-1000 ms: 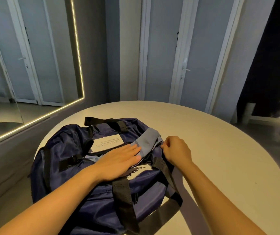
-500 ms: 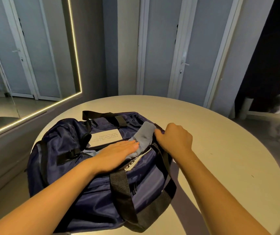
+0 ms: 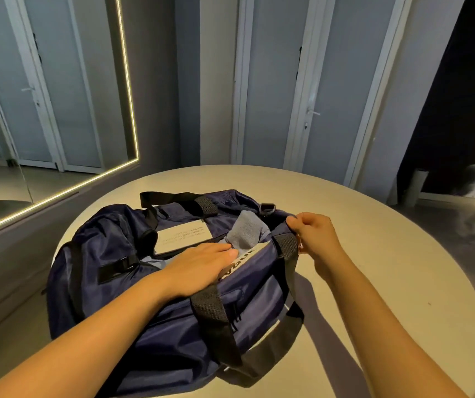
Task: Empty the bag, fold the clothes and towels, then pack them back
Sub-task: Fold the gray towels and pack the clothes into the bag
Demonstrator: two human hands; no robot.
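Both at bag [image 3: 109, 254]: L hand [image 3: 198, 265] flat, touching towel [image 3: 244, 234]; R hand [image 3: 316, 237] prob. pinching bag edge.

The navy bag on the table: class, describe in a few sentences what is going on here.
A person is working on a navy duffel bag that lies on a round table. The left hand rests flat on its top, close to a grey cloth poking from the opening. The right hand pinches the bag's edge beside that cloth.
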